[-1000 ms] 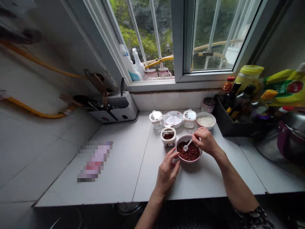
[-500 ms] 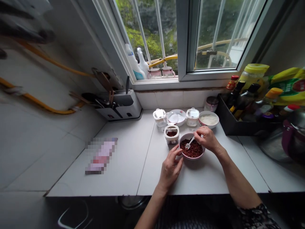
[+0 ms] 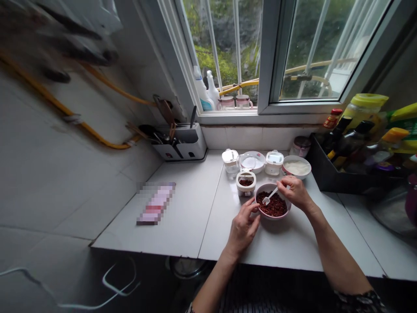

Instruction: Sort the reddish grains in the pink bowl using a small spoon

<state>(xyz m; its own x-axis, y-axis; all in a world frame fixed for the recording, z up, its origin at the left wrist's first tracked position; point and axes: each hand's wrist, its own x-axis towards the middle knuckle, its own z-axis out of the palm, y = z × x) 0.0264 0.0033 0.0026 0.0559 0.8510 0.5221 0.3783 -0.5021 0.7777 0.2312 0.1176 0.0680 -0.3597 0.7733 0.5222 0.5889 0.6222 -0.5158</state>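
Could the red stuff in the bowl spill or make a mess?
Maybe. The bowl looks quite full, so the little white spoon in the right hand could flick bits onto the counter. The left hand only touches the bowl's edge, so it might slide. The small jar has a narrow mouth, so a spoonful tipped there could miss.

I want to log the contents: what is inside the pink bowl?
The pink bowl holds dark red dried bits and the tip of a white spoon held by the right hand. Its bottom is covered.
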